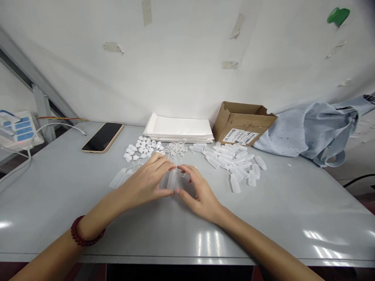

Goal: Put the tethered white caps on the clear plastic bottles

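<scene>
Between my two hands stands a small translucent plastic bottle [172, 180], roughly upright, with a thin white string at its neck. My left hand [152, 175] grips it, fingertips near the top and thumb near the base. From the other side, my right hand [199, 192] has its fingers at the neck and its thumb by the base. Behind them lie a heap of white caps [142, 147] and a tangle of white strings [175, 149]. Several bottles [227, 158] are piled to the right, while a few bottles with strings [120, 177] rest beside my left forearm.
A phone [103, 137] lies at the back left. White padded envelopes [180, 128] are stacked against the wall, next to an open cardboard box [243, 123]. Pale blue cloth [304, 130] drapes over the right back edge. A white cable [58, 124] crosses the left corner.
</scene>
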Demonstrator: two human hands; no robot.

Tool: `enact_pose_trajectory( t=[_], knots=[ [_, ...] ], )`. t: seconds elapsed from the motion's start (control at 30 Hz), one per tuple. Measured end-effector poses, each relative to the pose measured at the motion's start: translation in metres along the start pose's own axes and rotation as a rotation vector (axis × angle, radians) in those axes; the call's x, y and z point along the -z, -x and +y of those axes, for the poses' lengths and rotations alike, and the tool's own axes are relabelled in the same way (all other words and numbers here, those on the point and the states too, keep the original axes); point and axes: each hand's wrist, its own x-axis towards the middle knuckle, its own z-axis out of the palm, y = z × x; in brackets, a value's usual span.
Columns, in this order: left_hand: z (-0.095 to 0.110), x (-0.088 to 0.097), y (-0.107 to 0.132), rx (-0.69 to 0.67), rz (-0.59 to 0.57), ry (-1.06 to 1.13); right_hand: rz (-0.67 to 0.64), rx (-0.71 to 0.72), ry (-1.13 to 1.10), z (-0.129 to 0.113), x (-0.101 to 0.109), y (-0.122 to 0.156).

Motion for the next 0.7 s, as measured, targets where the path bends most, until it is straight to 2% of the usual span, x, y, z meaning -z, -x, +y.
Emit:
enact_pose_trajectory(
  t=[0.13,0.43,0.7],
  knots=[
    [-0.003,0.000,0.007,0.008,0.007,-0.004,0.017,0.099,0.017,-0.001,-0.004,0.000],
    [-0.010,0.002,0.017,0.063,0.007,-0.052,-0.059,0.074,0.016,0.000,-0.013,-0.007],
    [-0.019,0.010,0.020,0.101,-0.035,-0.032,-0.091,0.113,0.092,0.002,-0.025,-0.018]
  ],
)
